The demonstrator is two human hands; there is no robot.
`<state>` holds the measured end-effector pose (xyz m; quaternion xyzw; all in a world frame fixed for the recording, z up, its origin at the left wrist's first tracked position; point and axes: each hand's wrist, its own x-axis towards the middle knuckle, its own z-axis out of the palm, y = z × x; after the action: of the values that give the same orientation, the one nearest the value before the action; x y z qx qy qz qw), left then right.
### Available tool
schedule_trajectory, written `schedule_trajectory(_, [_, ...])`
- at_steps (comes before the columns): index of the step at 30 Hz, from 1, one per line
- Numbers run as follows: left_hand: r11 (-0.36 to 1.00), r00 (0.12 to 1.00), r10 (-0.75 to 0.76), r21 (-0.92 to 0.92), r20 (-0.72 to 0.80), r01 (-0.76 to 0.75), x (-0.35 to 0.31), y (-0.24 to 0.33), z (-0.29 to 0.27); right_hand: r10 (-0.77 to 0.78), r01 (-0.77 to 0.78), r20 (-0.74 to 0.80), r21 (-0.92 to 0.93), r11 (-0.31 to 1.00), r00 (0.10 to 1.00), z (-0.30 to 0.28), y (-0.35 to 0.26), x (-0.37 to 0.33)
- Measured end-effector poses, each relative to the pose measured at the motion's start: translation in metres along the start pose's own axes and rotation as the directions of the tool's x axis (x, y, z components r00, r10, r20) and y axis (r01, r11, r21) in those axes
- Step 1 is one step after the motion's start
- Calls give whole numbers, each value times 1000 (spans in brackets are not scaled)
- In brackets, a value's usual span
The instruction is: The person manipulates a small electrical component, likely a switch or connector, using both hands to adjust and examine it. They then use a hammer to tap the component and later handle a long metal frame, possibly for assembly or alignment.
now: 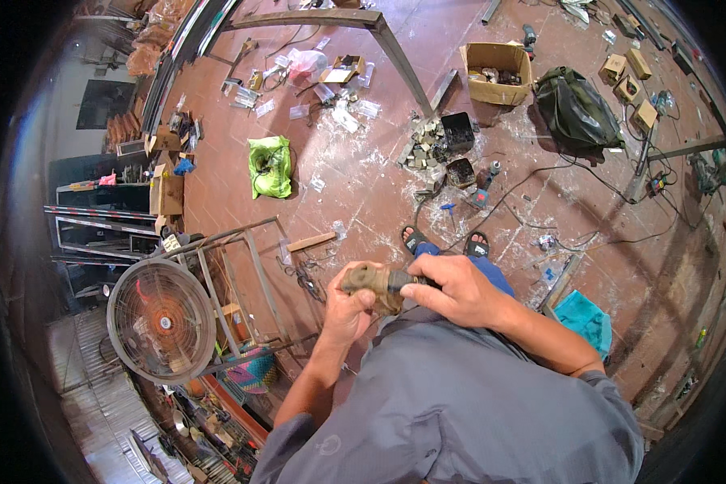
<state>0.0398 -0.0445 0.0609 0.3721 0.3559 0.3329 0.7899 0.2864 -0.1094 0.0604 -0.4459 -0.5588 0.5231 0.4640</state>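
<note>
I stand over a reddish workshop floor, holding a small dusty brown hand tool [377, 281] in front of my chest. My left hand [347, 305] is closed around its left end from below. My right hand [452, 289] grips its dark body from the right, fingers curled over the top. Both hands touch the tool. My feet in dark sandals [476, 243] show just beyond it on the floor. The tool's working end is hidden by my fingers.
A round metal fan [162, 319] and a grey steel frame [242, 278] stand at the left. On the floor lie a green bag [270, 165], a cardboard box [498, 73], a black bag [577, 109], metal offcuts [436, 149], cables and a teal cloth [585, 319].
</note>
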Motion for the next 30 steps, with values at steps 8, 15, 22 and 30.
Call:
schedule_trajectory(8, [958,979,-197,-224,-60,179,32,-9,-9,272,-260,9,321,911,962,4,66,-14])
schedule_trajectory(15, [948,964,-239,-243,-116,206,36,-13,8,296,-256,-37,412,874,954,-4,79,-17])
schedule_trajectory(22, [988,984,-151,15,-97,153,43,-16,24,124,-81,-256,172,982,959,-13,75,-8])
schedule_trajectory(30, [984,975,-96,131,-198,123,51,-21,41,180,-162,-169,117,980,969,-37,78,-7])
